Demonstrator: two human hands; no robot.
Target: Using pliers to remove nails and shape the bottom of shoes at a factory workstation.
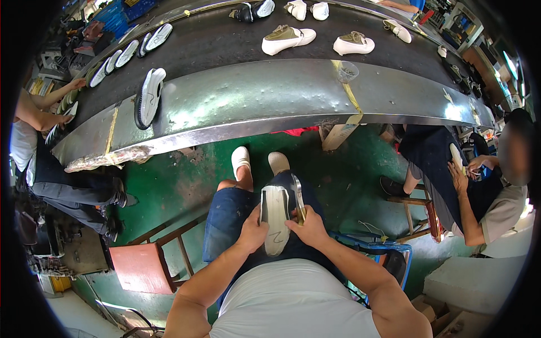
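Your left hand (253, 230) is closed around the near left edge of a white shoe sole (275, 218) that lies across your lap, bottom face up, toe end pointing away from you. Your right hand (307, 225) is curled at the sole's right edge and grips a slim metal tool (298, 197) whose blade rises alongside that edge. Beyond the sole your two feet in pale shoes (240, 159) rest on the green floor (169, 186). Farther out from the sole, the steel-edged conveyor (270, 98) curves across the view, carrying more soles (149, 96) and finished pale shoes (288, 38). To the sole's left, close to your knee, stands a wooden stool with a red seat (141, 266); a person's arms (39, 110) work at the belt beyond it. To the sole's right, another seated person (479, 191) holds a white piece in both hands, with a blue-framed rack (383, 248) between you.
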